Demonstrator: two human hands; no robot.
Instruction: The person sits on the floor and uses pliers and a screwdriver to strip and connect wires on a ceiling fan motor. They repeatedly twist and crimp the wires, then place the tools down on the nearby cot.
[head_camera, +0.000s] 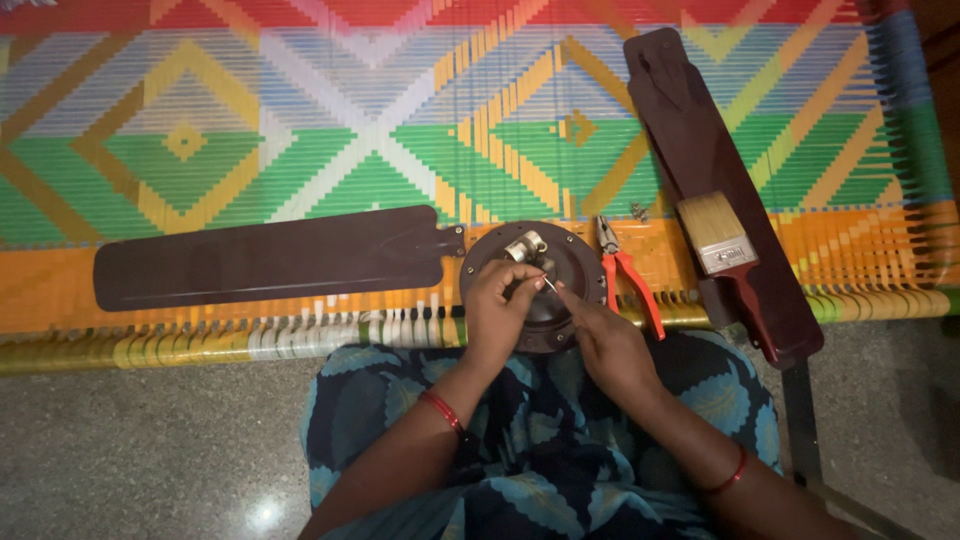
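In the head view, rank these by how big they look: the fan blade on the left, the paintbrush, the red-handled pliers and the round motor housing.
1. Fan blade
2. Paintbrush
3. Round motor housing, partly hidden by the hands, and the red-handled pliers: too close to rank.

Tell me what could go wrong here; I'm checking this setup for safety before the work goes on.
The fan motor hub sits at the woven cot's edge, partly over the lap, so it might slip off. The small screws lying loose on the weave could drop through the gaps. The slim tool between both hands might slip and jab a finger.
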